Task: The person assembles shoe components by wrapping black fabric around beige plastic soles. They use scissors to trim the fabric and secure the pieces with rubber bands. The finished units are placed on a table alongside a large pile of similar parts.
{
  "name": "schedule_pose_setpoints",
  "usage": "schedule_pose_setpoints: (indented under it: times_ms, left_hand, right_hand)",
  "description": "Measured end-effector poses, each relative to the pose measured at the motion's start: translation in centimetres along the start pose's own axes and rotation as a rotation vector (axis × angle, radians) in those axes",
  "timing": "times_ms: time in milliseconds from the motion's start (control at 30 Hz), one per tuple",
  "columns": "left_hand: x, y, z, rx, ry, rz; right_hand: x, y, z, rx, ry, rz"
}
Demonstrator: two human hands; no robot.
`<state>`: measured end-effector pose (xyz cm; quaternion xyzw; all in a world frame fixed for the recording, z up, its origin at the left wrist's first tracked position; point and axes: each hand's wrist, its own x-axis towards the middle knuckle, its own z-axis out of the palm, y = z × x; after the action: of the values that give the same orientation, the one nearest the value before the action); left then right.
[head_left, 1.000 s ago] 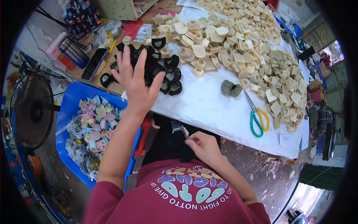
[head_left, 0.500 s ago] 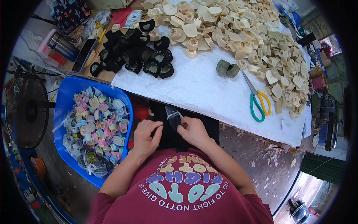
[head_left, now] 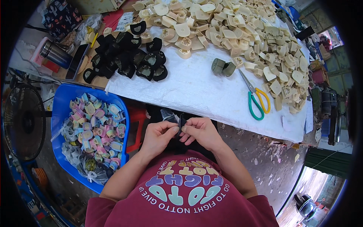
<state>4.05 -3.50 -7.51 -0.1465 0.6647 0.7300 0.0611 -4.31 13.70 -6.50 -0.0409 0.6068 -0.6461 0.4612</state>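
Note:
In front of my lap, below the table's near edge, a small black fabric-like piece (head_left: 182,122) is held between both hands. My left hand (head_left: 157,137) pinches its left side with thumb and forefinger. From the right, my right hand (head_left: 204,133) grips it with thumb and fingers, the lower fingers curled under. Just beyond the left fingertips shows a bit of clear plastic (head_left: 167,114); whether it joins the black piece I cannot tell. A heap of black pieces with dark green insides (head_left: 130,56) lies on the table's left part.
Cream-coloured moulded pieces (head_left: 227,28) are heaped across the far and right table. Two green blocks (head_left: 223,67) lie near scissors (head_left: 253,94) with green and yellow handles. A blue tub (head_left: 56,140) of pastel pieces stands at left, beside a red stool (head_left: 137,128) and fan (head_left: 23,121).
My left hand has moved right to meet my right hand, and its fingers now pinch the black piece too. The whole view has shifted slightly.

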Motion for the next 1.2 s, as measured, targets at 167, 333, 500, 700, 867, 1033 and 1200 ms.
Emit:
schedule_pose_setpoints:
  times_ms: [167, 333, 500, 700, 867, 1033, 1200]
  left_hand:
    - [0.6, 0.9, 1.0, -0.091, -0.049, -0.066]
    - [1.2, -3.6, -0.7, 0.204, 0.137, -0.078]
    - [0.5, -2.9, -0.8, 0.786, 0.173, 0.195]
    - [0.8, 4.4, 1.2, 0.841, 0.115, 0.399]
    - [3.5, 7.9, 6.6, 0.448, -0.106, 0.629]
    - [5.4, 8.8, 6.6, -0.168, -0.172, 0.084]
    - [8.2, 8.6, 6.6, 0.036, -0.345, 0.291]
  right_hand:
    - [-0.4, 0.4, -0.6, 0.018, 0.039, -0.078]
    - [-4.4, 0.2, -4.0, 0.158, 0.212, -0.22]
    - [-9.9, -1.7, -8.8, 0.303, 0.425, -0.506]
    - [-10.6, -3.1, -8.5, -0.157, 0.652, -0.582]
    - [-5.4, -5.8, -1.8, -0.448, 0.608, -0.769]
    - [-3.5, -7.1, -2.5, -0.234, 0.619, -0.749]
    - [-3.0, -7.2, -3.7, 0.108, 0.512, -0.651]
